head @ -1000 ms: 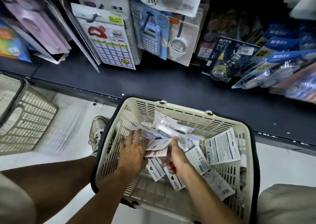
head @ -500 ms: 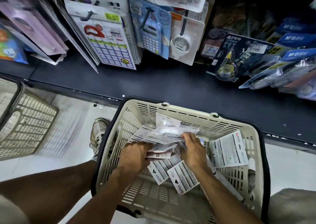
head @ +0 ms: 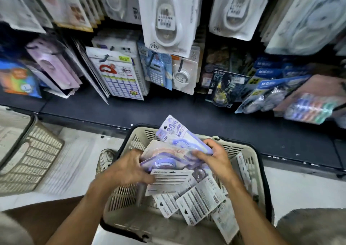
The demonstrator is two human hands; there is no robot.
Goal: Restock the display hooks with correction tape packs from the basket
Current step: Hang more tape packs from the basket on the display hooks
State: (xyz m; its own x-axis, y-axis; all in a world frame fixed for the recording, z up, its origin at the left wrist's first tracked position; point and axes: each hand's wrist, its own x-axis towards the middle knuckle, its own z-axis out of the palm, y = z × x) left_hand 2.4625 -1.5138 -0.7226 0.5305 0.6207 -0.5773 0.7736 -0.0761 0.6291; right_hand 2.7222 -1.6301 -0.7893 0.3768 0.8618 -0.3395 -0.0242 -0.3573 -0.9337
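Purple-printed correction tape packs [head: 179, 147] filled both hands, gathered into a loose fan just above the basket [head: 250, 162]. The left hand [head: 125, 171] gripped the near edge of the bundle, fingers curled over the white card backs and thumb pressed on top. The right hand [head: 215, 156] clamped the far side, fingers wrapped round the upper pack, which tilted up and stuck out past the basket's rim.

Below the hands, more loose packs [head: 202, 203] lay in the cream plastic basket, most face down with barcodes showing, overlapping each other at odd angles. The basket sat on the pale floor in front of a dark bottom shelf [head: 168, 111]. A second basket [head: 28, 160] stood well apart to the left, and a shoe [head: 105, 159] showed just beside the first basket.

Above the shelf hung rows of carded stationery: a blue calculator [head: 157, 72], a calendar card [head: 119, 78], and large white blister packs [head: 168, 16] higher up.

The bundle looked uneven, so a pack could likely slip from the fan and drop back into the basket or onto the floor as it was lifted. Misaligned hang holes would probably make threading onto a hook awkward, and the crowded display might snag the sticking-out pack.
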